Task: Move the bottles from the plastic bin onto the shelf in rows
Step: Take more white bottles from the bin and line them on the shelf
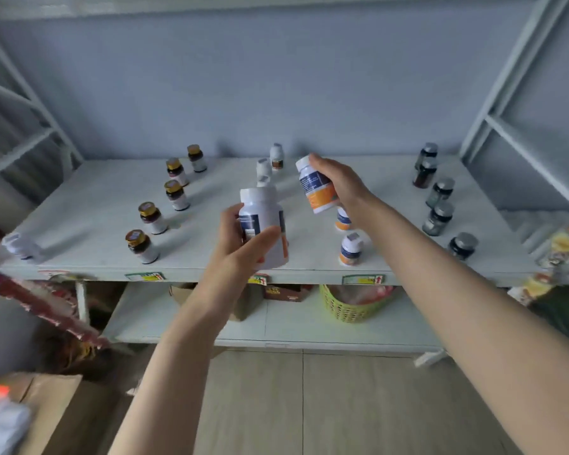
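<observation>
Head view, left hand (240,247) gripping bottle (263,224) above shelf (89,205) front edge

White bottles (263,224) — smooth, glossy plastic; shelf (89,205) matt painted, probably metal; cardboard box (60,415) dull.

A round green woven plastic basket (349,307) sits on the lower board, holding something red and pale (too blurred to name). Just left of it lies a small dark brown printed carton (284,293), and further left a plain tan cardboard box (243,302) with its flap open. Another large brown cardboard box (55,412) stands at the lower left on the beige tiled floor (342,405). Behind everything — a pale blue-grey wall (276,87).
</observation>
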